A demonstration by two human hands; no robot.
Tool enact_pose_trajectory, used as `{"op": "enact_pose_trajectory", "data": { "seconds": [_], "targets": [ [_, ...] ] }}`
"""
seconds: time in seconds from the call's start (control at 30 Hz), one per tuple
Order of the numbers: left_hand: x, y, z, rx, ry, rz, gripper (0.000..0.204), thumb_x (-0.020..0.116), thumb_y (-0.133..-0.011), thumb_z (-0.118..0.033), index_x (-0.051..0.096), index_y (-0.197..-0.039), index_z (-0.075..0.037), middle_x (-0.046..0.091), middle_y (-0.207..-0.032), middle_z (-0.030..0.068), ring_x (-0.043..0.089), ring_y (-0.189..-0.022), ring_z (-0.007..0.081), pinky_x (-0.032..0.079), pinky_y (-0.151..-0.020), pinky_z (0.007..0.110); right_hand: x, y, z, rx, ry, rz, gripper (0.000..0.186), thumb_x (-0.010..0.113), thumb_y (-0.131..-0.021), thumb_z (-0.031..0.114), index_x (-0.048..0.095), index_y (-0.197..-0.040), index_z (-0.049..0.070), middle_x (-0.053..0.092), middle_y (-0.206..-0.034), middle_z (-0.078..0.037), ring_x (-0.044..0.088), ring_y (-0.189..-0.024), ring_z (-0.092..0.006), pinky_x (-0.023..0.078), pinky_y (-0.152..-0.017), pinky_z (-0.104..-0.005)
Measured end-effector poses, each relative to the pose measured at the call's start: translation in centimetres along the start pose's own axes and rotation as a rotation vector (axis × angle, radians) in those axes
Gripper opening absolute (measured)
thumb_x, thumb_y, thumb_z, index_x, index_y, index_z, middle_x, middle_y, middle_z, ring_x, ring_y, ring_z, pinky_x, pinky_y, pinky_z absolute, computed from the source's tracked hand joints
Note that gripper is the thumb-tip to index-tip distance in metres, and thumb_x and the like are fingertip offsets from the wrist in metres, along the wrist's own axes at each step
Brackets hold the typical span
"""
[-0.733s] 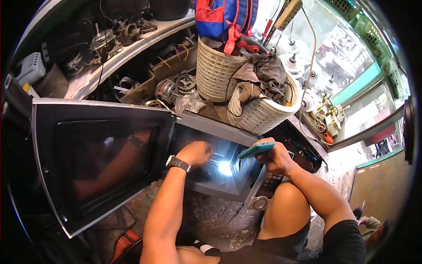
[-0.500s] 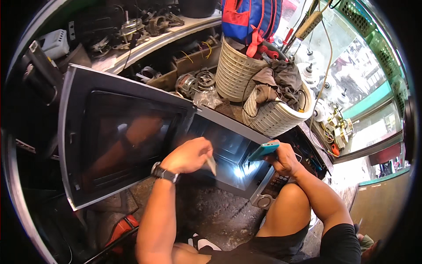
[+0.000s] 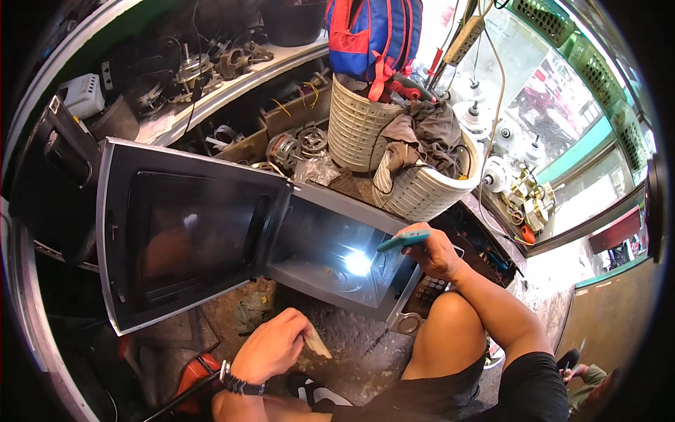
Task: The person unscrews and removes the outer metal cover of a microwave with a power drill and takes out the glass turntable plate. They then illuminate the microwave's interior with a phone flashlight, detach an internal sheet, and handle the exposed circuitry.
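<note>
In front of me a microwave oven point(image 3: 336, 298) stands with its door point(image 3: 200, 235) swung out to the left. My right hand point(image 3: 437, 254), above the control panel point(image 3: 427, 292), is closed round a teal mobile phone point(image 3: 403, 241) that points over the oven's opening. A bright spot of light point(image 3: 357, 263) shines on the cavity's inside. Lower down, over the floor and short of the oven, my left hand point(image 3: 273, 342) pinches a thin, pale, flat piece point(image 3: 318, 344); its material is unclear.
Two white ribbed tubs point(image 3: 362, 123) stand behind the oven, one topped by a blue and red backpack point(image 3: 380, 35), the other filled with dark cloth point(image 3: 432, 133). Motors line the shelf point(image 3: 239, 70). A red object point(image 3: 197, 383) lies lower left. Another person point(image 3: 587, 383) shows at lower right.
My left hand has drawn back from the oven's opening toward me, still pinching the pale piece. The phone has tilted flatter, and the light spot has shifted within the cavity. The whole view has shifted slightly.
</note>
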State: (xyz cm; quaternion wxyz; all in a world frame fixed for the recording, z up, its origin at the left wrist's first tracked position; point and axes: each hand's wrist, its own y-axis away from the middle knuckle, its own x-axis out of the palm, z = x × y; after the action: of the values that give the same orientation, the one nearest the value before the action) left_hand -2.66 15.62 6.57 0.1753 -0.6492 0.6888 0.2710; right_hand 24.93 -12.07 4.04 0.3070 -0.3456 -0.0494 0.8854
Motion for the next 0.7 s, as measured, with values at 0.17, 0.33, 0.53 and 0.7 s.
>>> {"op": "enact_pose_trajectory", "data": {
  "seconds": [0.17,0.33,0.53,0.7],
  "targets": [
    [0.5,-2.2,1.5,0.049,-0.045,0.05,0.015,0.061,-0.084,0.001,0.062,-0.098,-0.004,0.061,-0.1,0.0136,0.064,-0.092,0.0368,0.052,-0.079,0.041,0.0,-0.8,0.1,-0.1,0.154,0.046,0.028,0.075,-0.084,0.006,0.067,-0.111,0.008,0.071,-0.104,-0.009,0.07,-0.09,-0.0319,0.056,-0.079,-0.0395],
    [0.3,-4.1,1.2,0.083,-0.016,0.057,0.014,0.061,-0.084,0.001,0.061,-0.097,-0.004,0.062,-0.1,0.0141,0.063,-0.092,0.0376,0.052,-0.079,0.042,0.0,-0.3,-0.8,-0.085,0.271,0.123,0.034,0.075,-0.082,0.004,0.067,-0.115,0.008,0.07,-0.107,-0.011,0.07,-0.095,-0.0332,0.057,-0.084,-0.0408],
    [-0.2,-5.4,0.7,0.12,-0.025,0.047,0.012,0.06,-0.087,-0.003,0.06,-0.099,-0.005,0.06,-0.103,0.0143,0.062,-0.095,0.0395,0.052,-0.08,0.046,-0.1,-0.4,-1.0,-0.031,0.278,0.115,0.031,0.075,-0.089,0.016,0.059,-0.115,0.008,0.069,-0.099,-0.012,0.068,-0.089,-0.0368,0.054,-0.079,-0.0445],
    [0.1,-6.0,0.4,0.104,-0.025,0.055,0.016,0.063,-0.085,-0.002,0.061,-0.1,-0.004,0.061,-0.102,0.0153,0.063,-0.096,0.0374,0.052,-0.083,0.041,-0.4,-0.2,-0.6,0.033,0.153,0.06,0.026,0.069,-0.095,0.016,0.058,-0.116,0.007,0.069,-0.101,-0.013,0.069,-0.089,-0.0327,0.054,-0.08,-0.0407]
  ]
}}
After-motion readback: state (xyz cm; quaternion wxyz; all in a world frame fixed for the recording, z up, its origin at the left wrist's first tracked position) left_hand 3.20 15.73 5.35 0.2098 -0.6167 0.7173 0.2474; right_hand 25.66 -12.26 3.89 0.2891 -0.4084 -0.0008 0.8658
